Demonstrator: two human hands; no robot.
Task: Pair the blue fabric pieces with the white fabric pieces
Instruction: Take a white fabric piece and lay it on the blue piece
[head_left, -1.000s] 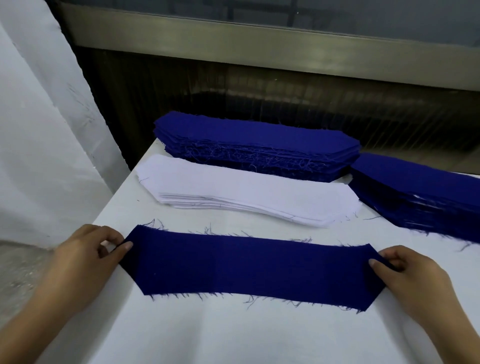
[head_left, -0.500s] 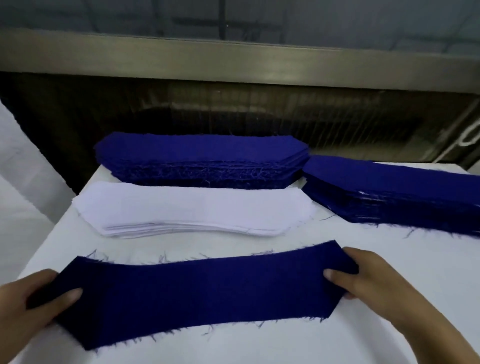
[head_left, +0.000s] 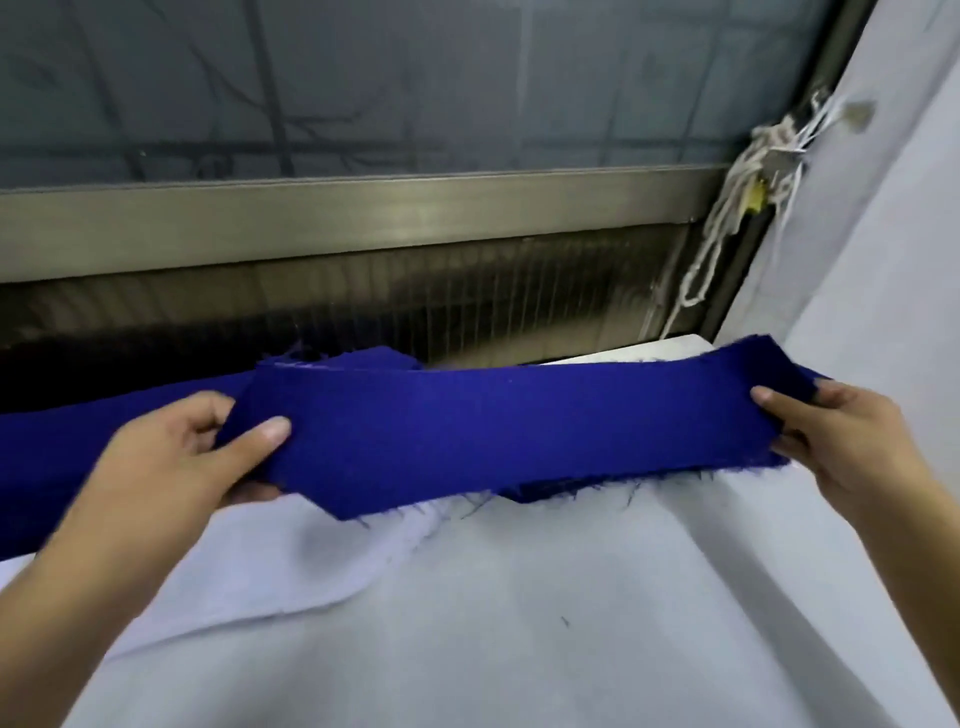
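Both hands grip one blue fabric piece (head_left: 519, 421) by its ends, as I watch through the head camera. The left hand (head_left: 171, 457) pinches the left end, thumb on top and fingers curled beneath; the right hand (head_left: 841, 436) clamps the right end the same way. The strip hangs stretched above the white-covered table (head_left: 597, 639), its frayed lower edge just over a white fabric piece (head_left: 270, 561) lying at the left. A stack of blue fabric (head_left: 36, 452) sits behind the left hand. Beyond runs a metal window frame (head_left: 363, 218), with a knotted cord (head_left: 727, 228) at its right.
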